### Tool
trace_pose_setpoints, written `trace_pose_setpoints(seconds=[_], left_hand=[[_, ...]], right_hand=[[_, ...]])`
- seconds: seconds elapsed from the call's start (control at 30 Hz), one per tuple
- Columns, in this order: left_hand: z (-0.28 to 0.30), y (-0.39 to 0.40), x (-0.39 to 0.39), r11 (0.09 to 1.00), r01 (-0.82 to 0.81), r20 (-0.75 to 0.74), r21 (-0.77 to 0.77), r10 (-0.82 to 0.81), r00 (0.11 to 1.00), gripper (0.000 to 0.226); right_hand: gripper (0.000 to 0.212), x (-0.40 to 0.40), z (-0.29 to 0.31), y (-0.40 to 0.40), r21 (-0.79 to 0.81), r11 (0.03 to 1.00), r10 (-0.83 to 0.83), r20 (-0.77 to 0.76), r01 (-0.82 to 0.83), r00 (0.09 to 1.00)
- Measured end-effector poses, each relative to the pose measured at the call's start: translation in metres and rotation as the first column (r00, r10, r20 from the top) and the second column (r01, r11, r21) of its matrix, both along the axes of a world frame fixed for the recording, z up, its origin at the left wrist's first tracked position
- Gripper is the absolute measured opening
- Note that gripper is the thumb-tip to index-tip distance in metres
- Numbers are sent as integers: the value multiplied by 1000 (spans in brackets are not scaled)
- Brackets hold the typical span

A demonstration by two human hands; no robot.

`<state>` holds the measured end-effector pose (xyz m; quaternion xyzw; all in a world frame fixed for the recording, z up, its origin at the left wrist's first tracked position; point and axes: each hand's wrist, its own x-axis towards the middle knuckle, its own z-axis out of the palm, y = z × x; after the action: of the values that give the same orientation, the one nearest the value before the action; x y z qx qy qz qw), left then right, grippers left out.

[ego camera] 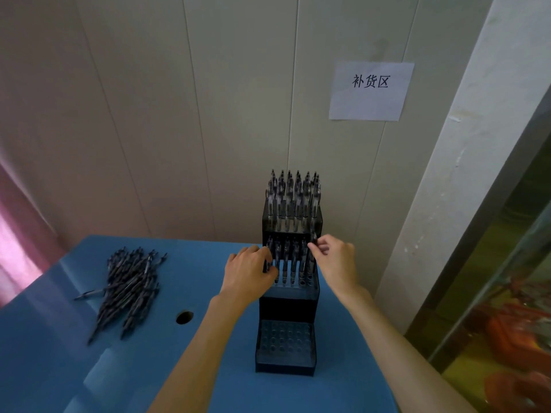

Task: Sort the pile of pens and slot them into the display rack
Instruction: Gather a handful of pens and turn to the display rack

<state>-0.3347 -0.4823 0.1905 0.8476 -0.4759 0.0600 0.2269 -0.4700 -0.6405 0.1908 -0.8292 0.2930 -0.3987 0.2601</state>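
The right hand (334, 257) is pinching the top of a pen (312, 248) between thumb and fingertips, lowering it into the middle tier of the rack (287, 305) at that tier's right end. The left hand (249, 272) is curled around a few more pens at the tier's left edge, fingers closed on them. So this looks like mid-fill: the rack's top tier is packed, the middle has one row going, and the bottom tier nearest the person shows only bare holes. Next move, I'd guess, is seating this pen straight in its hole and then feeding another across. Plenty left in the pile (128, 290), well left of the rack on the blue table (193, 368).
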Motion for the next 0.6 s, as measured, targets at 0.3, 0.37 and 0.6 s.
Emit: trace_pose_setpoints(seconds=[0.3,0.37,0.6], left_hand=[[-2,6,-1,1000,-14,-38,20,15,999,26],[-2,8,-2,1000,-20,-41,23,21,999,25],[-1,10,-7,999,-36,-61,30,38,997,26]], right_hand=[[14,0,-6,-1,24,999,34,-157,-31,987],[14,-1,-6,-1,8,999,42,-159,-42,986],[18,-5,-8,-5,50,999,33,-243,-22,970]])
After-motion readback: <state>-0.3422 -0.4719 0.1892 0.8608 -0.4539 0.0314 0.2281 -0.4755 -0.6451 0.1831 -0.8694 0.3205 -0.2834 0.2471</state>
